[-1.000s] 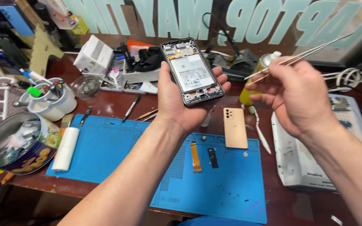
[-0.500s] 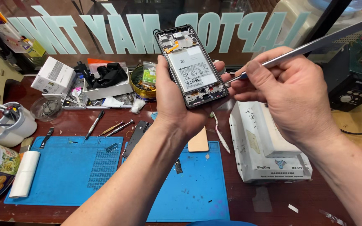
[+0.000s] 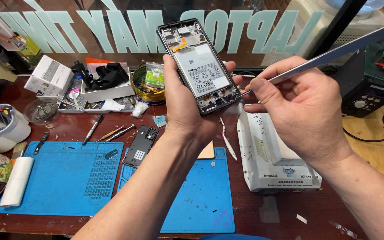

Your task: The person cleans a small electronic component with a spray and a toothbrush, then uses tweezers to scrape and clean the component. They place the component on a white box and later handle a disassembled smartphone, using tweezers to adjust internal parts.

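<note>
Up above the counter (image 3: 263, 211), the left hand (image 3: 184, 106) has its grip clamped round an opened phone (image 3: 199, 66). Right hand (image 3: 299, 109) pinches tweezers (image 3: 334, 52), tip touching the phone's lower right edge; blue mats (image 3: 63, 180) lie below.

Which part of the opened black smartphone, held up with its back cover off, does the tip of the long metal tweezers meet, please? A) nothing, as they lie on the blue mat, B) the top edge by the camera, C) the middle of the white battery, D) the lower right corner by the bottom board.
D: the right hand holds the metal tweezers, whose tip meets the lower right corner of the opened smartphone gripped by the left hand.
</note>
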